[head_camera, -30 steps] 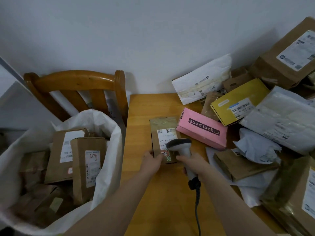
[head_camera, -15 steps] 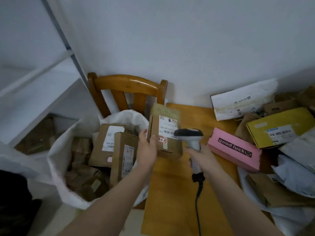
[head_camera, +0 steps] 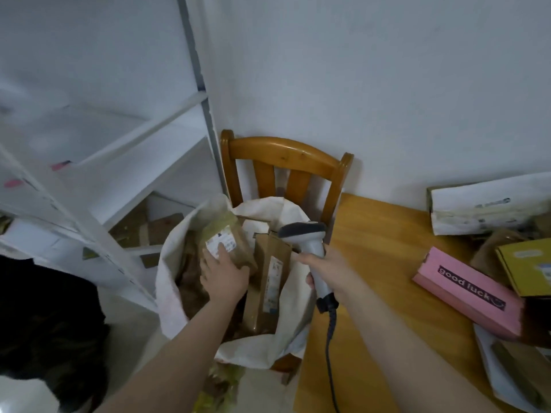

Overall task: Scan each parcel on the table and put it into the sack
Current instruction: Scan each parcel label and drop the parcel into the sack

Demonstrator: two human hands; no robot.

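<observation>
My left hand holds a small brown cardboard parcel with a white label, inside the mouth of the white sack that stands on the chair. The thumb lies on the label. Another brown box stands upright in the sack just to the right. My right hand grips the grey barcode scanner by its handle, over the table's left edge; its cable hangs down.
A wooden chair stands behind the sack. On the wooden table lie a pink "good luck" box, a yellow box and a white mailer. White shelving stands at the left.
My left hand has carried the brown parcel from the table leftward and down into the sack. My view turned left. The right hand kept hold of the scanner.
</observation>
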